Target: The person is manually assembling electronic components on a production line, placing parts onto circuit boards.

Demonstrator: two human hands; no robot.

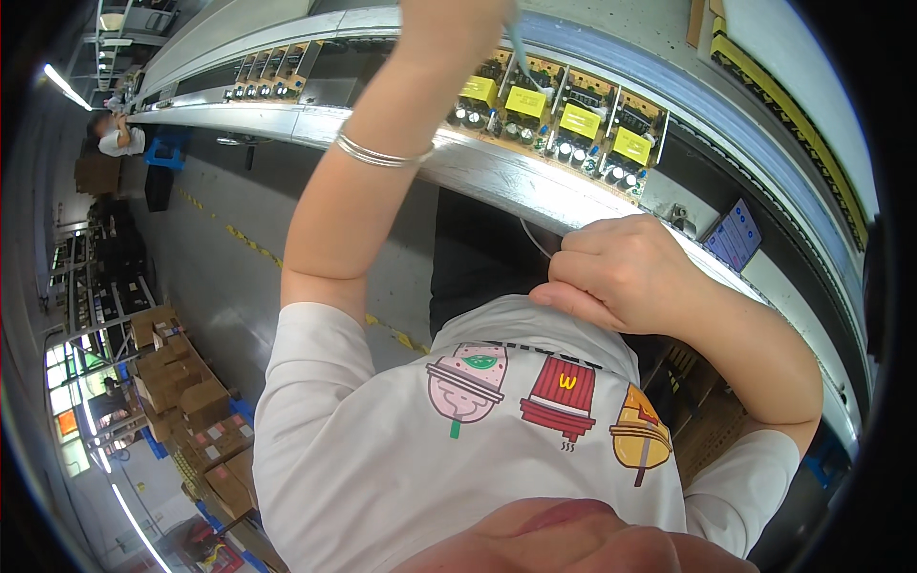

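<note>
My left hand (458, 21), cut off by the top edge, is over the line with its fingers mostly out of view. From it a slim blue-green pointed tool (519, 48) slants down to a circuit board (525, 103), one in a row of boards with yellow transformers and capacitors. I cannot make out the tool's kind. My right hand (621, 272) is curled closed beside the line's near metal rail (535, 181), in front of my shirt. Its palm and inner fingers are hidden.
More circuit boards (272, 72) sit farther left on the line. A small screen (734, 234) stands at the right. Cardboard boxes (186, 382) are stacked at lower left. Another person (119, 138) is far off at left, near a blue stool (165, 148).
</note>
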